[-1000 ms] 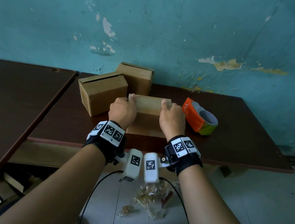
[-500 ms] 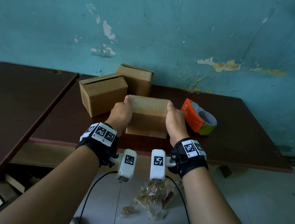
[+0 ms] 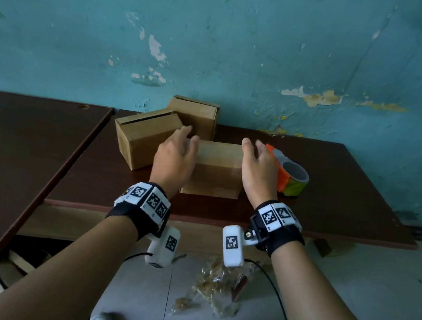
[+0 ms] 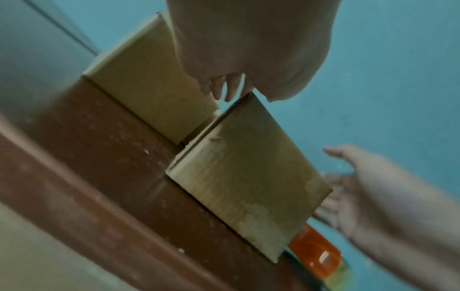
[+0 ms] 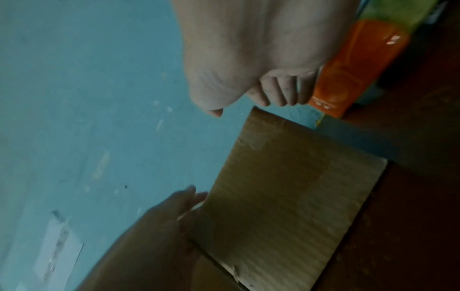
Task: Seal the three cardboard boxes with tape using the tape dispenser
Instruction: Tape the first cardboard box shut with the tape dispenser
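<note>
Two relaxed hands flank smooth, rectangular cardboard box [image 3: 217, 166]; unheld.

The dark wooden table [image 3: 307, 200] bears three cardboard boxes [image 3: 213, 171] and a tape dispenser [image 3: 287, 174].

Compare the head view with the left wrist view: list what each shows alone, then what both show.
Head view only: the third box against the wall, both wristbands, the floor litter.
Left wrist view only: the underside of the left hand and the right hand's open palm.
Both: the near box, the angled box, the orange tape dispenser, the brown table.
</note>
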`<state>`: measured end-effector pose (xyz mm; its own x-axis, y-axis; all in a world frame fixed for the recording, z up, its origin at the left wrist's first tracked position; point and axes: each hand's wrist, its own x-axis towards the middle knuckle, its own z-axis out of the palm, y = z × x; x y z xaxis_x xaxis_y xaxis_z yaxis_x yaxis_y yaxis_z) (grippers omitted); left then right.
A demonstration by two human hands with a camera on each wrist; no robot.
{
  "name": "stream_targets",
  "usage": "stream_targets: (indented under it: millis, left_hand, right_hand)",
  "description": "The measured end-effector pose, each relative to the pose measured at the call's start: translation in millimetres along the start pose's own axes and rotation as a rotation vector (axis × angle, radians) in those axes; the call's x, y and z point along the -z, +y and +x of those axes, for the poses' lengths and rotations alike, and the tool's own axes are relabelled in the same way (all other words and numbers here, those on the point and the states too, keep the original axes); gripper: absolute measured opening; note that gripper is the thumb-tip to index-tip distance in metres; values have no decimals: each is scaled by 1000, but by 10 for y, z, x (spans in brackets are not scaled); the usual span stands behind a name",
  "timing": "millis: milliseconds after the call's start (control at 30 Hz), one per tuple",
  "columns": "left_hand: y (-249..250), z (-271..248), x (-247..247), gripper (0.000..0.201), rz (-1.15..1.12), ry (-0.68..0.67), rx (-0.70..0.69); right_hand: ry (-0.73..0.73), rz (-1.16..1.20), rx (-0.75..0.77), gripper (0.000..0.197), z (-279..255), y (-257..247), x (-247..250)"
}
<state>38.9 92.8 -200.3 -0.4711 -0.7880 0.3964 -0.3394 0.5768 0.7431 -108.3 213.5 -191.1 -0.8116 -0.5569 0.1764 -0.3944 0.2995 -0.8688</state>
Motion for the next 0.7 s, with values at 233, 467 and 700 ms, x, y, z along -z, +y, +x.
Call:
stream_targets:
  millis: [233, 467, 700]
  left_hand:
    - [-111, -3, -109, 64, 396, -248, -570]
    - [-191, 1, -7, 72, 486, -283, -639]
    - [-161, -85, 69, 69, 440, -264, -505]
  right_hand:
    - [-304, -371, 647, 53, -24, -47, -39]
    - [-329, -714, 800, 72, 1, 126, 31]
    - [-276, -669, 711, 73, -83, 63, 65]
